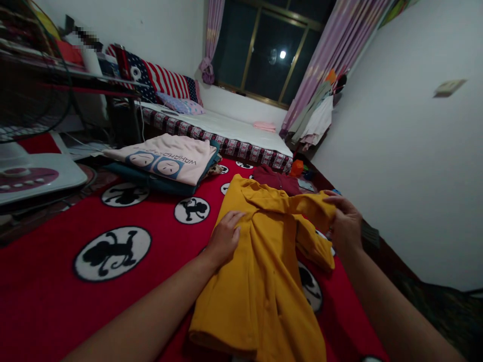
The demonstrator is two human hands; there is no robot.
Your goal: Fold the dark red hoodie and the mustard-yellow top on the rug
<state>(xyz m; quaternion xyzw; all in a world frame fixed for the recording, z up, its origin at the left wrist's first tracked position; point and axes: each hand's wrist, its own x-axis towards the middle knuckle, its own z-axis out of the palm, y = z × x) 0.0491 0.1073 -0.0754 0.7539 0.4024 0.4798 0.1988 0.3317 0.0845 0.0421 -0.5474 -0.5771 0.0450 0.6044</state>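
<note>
A yellow long-sleeved coat lies spread on a red blanket, its left side folded inward. My left hand rests on the coat's left edge, fingers stretched out and lying flat on the cloth. My right hand pinches the end of one sleeve and lifts it off to the right. Below that sleeve, the other sleeve lies bent on the blanket. A dark red garment lies just beyond the coat's collar end.
A stack of folded clothes with a pale pink top sits at the left. Behind are a bed, a window and purple curtains. A fan base stands far left. White wall rises at right, beside hanging clothes.
</note>
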